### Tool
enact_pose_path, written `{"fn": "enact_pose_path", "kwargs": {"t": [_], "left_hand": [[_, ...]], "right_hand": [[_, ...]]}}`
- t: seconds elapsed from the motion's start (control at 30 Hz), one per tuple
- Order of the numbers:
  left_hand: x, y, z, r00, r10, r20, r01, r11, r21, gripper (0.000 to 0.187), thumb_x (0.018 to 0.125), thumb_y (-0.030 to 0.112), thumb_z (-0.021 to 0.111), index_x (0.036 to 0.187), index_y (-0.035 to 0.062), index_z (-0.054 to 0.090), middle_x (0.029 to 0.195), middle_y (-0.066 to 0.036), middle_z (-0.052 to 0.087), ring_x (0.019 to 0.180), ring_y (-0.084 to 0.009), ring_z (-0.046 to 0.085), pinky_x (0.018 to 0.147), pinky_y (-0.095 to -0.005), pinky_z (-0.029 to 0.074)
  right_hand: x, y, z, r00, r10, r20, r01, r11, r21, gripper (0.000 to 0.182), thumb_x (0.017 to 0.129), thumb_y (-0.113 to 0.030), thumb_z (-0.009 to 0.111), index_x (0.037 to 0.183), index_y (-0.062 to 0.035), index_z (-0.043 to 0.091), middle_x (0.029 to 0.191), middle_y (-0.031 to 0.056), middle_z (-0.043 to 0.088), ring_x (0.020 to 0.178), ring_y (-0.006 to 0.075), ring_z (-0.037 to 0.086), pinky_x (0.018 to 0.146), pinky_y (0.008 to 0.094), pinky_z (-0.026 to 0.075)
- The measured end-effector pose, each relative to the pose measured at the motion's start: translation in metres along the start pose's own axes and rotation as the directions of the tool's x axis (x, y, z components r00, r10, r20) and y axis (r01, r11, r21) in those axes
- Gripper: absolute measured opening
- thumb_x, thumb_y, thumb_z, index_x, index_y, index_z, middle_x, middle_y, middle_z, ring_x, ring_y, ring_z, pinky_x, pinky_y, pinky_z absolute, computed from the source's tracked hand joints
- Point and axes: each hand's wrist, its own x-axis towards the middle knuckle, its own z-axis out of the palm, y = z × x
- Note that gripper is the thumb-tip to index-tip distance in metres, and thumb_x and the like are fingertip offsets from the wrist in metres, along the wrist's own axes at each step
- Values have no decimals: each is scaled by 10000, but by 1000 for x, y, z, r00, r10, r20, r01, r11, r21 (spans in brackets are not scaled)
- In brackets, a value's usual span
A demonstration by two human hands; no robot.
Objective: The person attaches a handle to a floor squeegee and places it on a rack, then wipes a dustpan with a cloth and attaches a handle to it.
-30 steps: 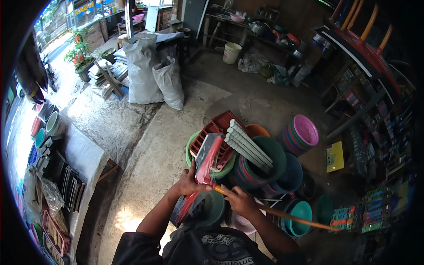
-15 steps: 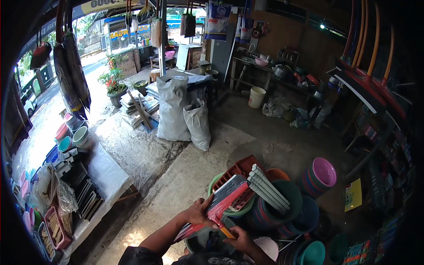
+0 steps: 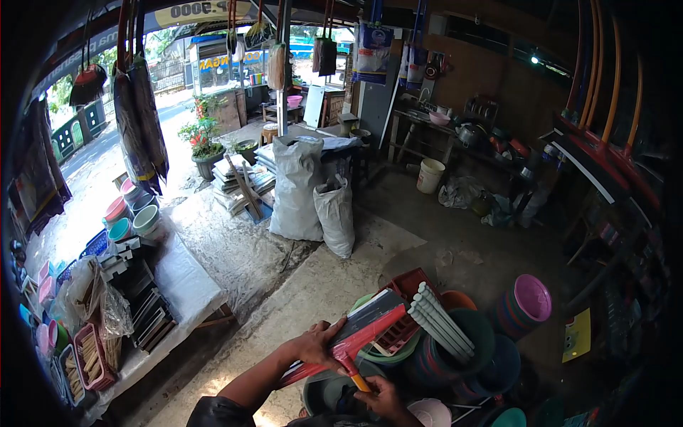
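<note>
A floor squeegee (image 3: 370,324) with a red head, a dark rubber blade and an orange handle lies across both hands in the lower middle. My left hand (image 3: 318,346) is wrapped over the head near its middle, thumb and fingers on the dark strip. My right hand (image 3: 385,400) grips the orange handle (image 3: 361,382) just below the socket. Under and behind the squeegee stand a red plastic crate (image 3: 413,282), a light green basin (image 3: 388,356) and a dark green bucket (image 3: 478,341) holding several pale poles (image 3: 445,324).
Stacked buckets (image 3: 525,302) with a pink inside stand to the right. A plastic-covered table (image 3: 188,277) with dustpans and baskets is at the left. Two white sacks (image 3: 295,192) stand ahead on the concrete floor. Brooms (image 3: 139,121) hang at upper left, more squeegees (image 3: 605,153) at upper right.
The view has shifted, so the surroundings sit lower and further right. Both hands keep their hold on the squeegee, which has barely changed its position.
</note>
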Motion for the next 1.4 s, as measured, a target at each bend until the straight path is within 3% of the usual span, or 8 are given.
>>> {"fn": "enact_pose_path", "kwargs": {"t": [0.33, 0.53, 0.63, 0.8, 0.9, 1.13, 1.3, 1.4], "left_hand": [[-19, 9, -14, 981, 116, -155, -113, 993, 27, 1388, 429, 669, 816, 1480, 64, 139, 1228, -264, 413, 1153, -415, 438, 1003, -424, 350], [-18, 14, -14, 998, -61, -28, 63, 996, 58, 1390, 432, 692, 802, 1483, 73, 135, 1225, -259, 415, 1159, -414, 434, 1001, -415, 354], [-20, 17, -18, 999, -47, -16, 48, 997, 61, 1386, 440, 707, 789, 1485, 77, 131, 1229, -255, 416, 1171, -416, 428, 1009, -414, 351], [-23, 18, -19, 998, 61, -13, -60, 997, 56, 1391, 444, 719, 779, 1488, 82, 117, 1231, -257, 419, 1192, -421, 418, 1015, -413, 349], [-20, 12, -19, 999, -40, 27, 39, 998, 54, 1383, 457, 725, 771, 1489, 84, 111, 1231, -262, 417, 1195, -425, 415, 1017, -416, 346], [-27, -3, -10, 996, -70, 62, 68, 997, 37, 1393, 450, 761, 739, 1491, 85, 106, 1230, -298, 408, 1198, -458, 400, 1018, -449, 336], [-31, -3, -13, 998, -69, 5, 69, 997, -21, 1381, 475, 735, 757, 1485, 57, 104, 1229, -270, 418, 1173, -437, 423, 1016, -425, 342], [-33, -6, -16, 997, -76, 13, 76, 997, -31, 1383, 476, 735, 757, 1485, 54, 99, 1228, -275, 417, 1169, -439, 428, 1010, -426, 348]], "right_hand": [[4, -8, -7, 932, 189, 311, -324, 819, 474, 261, 936, -138, 550, 1138, 27, 563, 883, 80, 634, 701, 108, 604, 637, 236, 505], [-1, -15, 23, 918, -386, -94, 374, 919, -122, 393, 871, -196, 668, 1209, -85, 503, 893, 81, 615, 741, 139, 577, 665, 295, 468], [-2, -8, 20, 924, -353, -149, 310, 917, -252, 317, 844, -175, 700, 1095, -42, 559, 864, 60, 608, 707, 114, 564, 625, 279, 446], [1, -24, -8, 873, 224, 433, -465, 645, 607, 261, 947, -174, 539, 1118, 22, 560, 908, 88, 632, 733, 117, 609, 639, 237, 504], [6, -37, 27, 982, -178, -63, 189, 911, 368, 246, 831, -163, 713, 998, -24, 597, 812, 44, 607, 670, 103, 560, 590, 261, 440], [3, -37, 34, 972, -182, -150, 199, 974, 108, 166, 844, -172, 703, 899, -41, 617, 686, 10, 576, 579, 83, 533, 528, 243, 424], [14, -70, 9, 915, 277, 294, -381, 834, 400, 245, 889, -258, 648, 948, -24, 608, 711, 13, 587, 537, 89, 533, 490, 243, 419], [17, -57, 27, 998, 25, 64, -51, 890, 454, 237, 872, -197, 667, 1013, -29, 580, 757, 23, 600, 519, 91, 523, 474, 244, 412]]}}
